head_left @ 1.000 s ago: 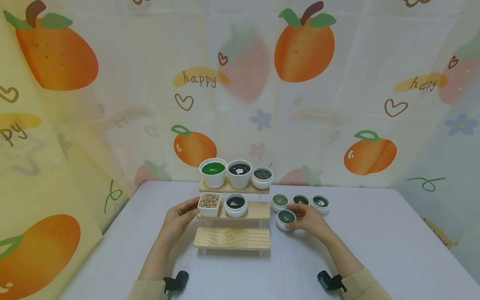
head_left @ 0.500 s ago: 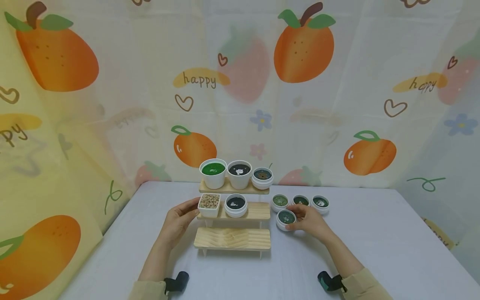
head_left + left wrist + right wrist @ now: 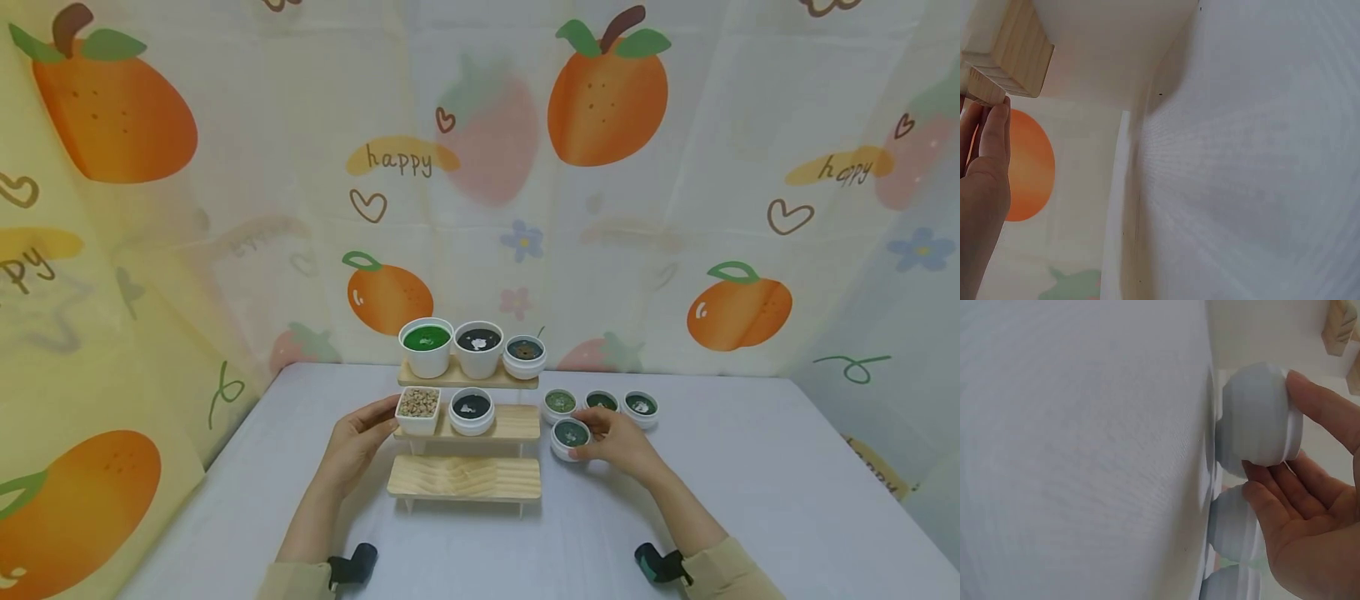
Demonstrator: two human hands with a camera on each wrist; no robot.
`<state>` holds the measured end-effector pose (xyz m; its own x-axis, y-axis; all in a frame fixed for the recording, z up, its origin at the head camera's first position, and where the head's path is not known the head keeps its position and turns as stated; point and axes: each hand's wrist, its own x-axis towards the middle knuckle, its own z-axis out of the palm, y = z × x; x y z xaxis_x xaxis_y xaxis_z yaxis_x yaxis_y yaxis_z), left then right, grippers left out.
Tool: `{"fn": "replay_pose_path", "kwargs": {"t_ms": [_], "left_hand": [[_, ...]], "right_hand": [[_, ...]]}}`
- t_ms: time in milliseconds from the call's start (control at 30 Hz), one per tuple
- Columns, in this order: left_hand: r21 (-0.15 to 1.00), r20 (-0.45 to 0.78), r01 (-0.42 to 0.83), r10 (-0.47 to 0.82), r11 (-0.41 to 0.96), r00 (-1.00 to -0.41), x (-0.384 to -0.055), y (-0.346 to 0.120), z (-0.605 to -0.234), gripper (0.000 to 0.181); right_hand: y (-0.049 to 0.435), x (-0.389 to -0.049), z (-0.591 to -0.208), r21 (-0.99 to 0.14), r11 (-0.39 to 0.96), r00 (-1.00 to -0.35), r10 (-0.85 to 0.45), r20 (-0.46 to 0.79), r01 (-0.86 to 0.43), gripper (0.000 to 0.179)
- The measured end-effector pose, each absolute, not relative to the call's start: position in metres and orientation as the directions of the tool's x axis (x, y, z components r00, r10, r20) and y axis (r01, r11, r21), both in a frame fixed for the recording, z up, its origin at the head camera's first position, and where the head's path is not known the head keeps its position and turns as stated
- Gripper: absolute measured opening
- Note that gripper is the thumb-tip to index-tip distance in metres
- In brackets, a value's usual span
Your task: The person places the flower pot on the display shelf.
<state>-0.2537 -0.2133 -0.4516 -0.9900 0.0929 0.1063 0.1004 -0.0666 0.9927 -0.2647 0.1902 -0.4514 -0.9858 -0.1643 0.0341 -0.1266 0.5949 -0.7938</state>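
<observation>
In the head view my right hand (image 3: 618, 440) holds a small round white pot (image 3: 561, 447) with dark green contents, thumb at the near side and fingers at the far side. The right wrist view shows this pot (image 3: 1254, 415) between thumb and fingers, close to the tabletop; whether it touches cannot be told. My left hand (image 3: 358, 442) rests its fairly straight fingers at the left side of a square white pot (image 3: 417, 423) of beige gravel, on the middle wooden shelf (image 3: 517, 421). In the left wrist view those fingers (image 3: 994, 134) reach the shelf's end.
A round white pot (image 3: 472, 423) shares the middle shelf. Several pots, including a green-filled one (image 3: 427, 360), line the back shelf (image 3: 465, 379). The front shelf (image 3: 465, 477) is bare wood. Beyond my right hand stand more small pots, one (image 3: 641, 417) farthest right, on the white-covered table (image 3: 750, 467).
My right hand and its pot have shifted very slightly left. My left hand has kept its place at the square pot.
</observation>
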Motion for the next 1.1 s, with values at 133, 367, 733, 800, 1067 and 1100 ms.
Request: {"fn": "replay_pose_path", "kwargs": {"t_ms": [133, 367, 733, 800, 1067, 1100], "left_hand": [[0.994, 0.094, 0.089, 0.085, -0.066, -0.992, -0.254, -0.213, -0.451, 0.052], [0.994, 0.091, 0.085, 0.089, -0.062, -0.992, -0.254, -0.213, -0.452, 0.053], [0.992, 0.104, 0.098, 0.085, -0.075, -0.991, -0.253, -0.213, -0.451, 0.052], [0.993, 0.101, 0.094, 0.086, -0.075, -0.991, -0.253, -0.213, -0.452, 0.052], [0.993, 0.103, 0.096, 0.098, -0.071, -0.99, -0.254, -0.214, -0.452, 0.053], [0.993, 0.103, 0.096, 0.098, -0.069, -0.99, -0.254, -0.214, -0.453, 0.053]], "right_hand": [[0.188, -0.265, -0.449, -0.789, 0.602, -0.987, -0.16, 0.033, -0.124, 0.06], [0.189, -0.266, -0.443, -0.787, 0.603, -0.986, -0.16, 0.039, -0.129, 0.061], [0.193, -0.267, -0.428, -0.795, 0.582, -0.981, -0.177, 0.08, -0.17, 0.06], [0.194, -0.266, -0.423, -0.794, 0.583, -0.981, -0.177, 0.082, -0.172, 0.06], [0.193, -0.262, -0.404, -0.825, 0.54, -0.98, -0.184, 0.078, -0.167, 0.064], [0.193, -0.261, -0.402, -0.823, 0.543, -0.98, -0.183, 0.079, -0.168, 0.064]]}}
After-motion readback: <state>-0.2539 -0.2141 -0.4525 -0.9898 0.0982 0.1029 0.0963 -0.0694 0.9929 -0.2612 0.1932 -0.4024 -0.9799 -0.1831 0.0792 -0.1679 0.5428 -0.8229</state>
